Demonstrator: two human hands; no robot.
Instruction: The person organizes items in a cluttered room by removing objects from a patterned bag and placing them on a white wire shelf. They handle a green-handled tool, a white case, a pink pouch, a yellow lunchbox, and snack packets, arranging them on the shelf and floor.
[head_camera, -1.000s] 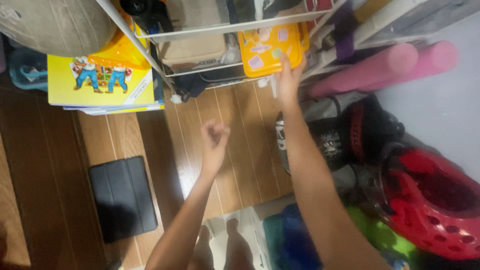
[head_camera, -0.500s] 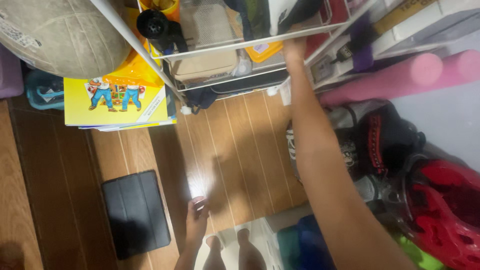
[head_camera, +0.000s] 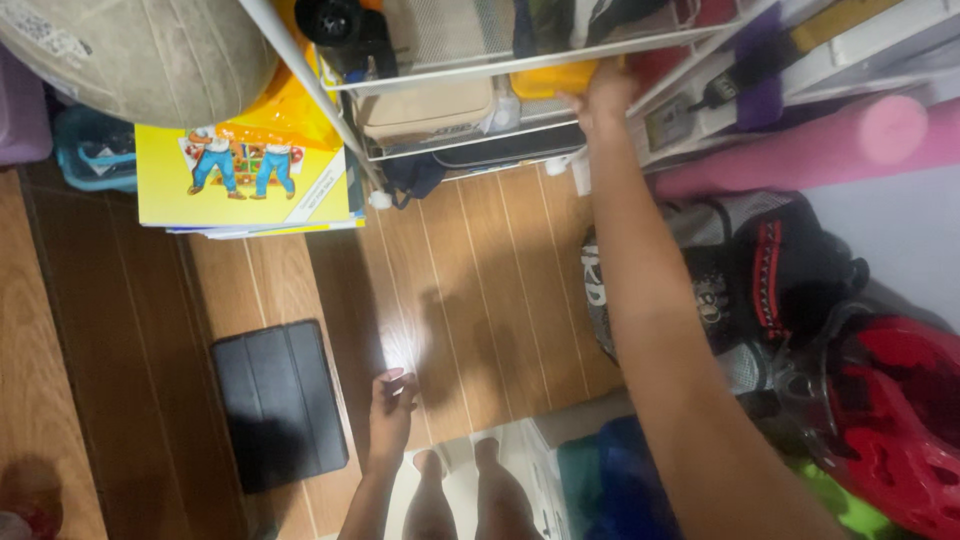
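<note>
yellow flat box (head_camera: 556, 79) sitting far in wire rack (head_camera: 470, 68); right hand (head_camera: 600, 92) fingers touching it, grip unclear; left hand (head_camera: 392, 410) hanging loosely curled, holding nothing.

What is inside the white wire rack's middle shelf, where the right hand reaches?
A yellow case at the right hand, and a beige pouch. The shelf above hides their far parts.

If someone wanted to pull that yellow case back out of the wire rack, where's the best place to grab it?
By its near edge, from the open front of the white wire rack. Only that edge of the yellow case shows beneath the basket above; the right hand already rests there. The left hand hangs free.
</note>
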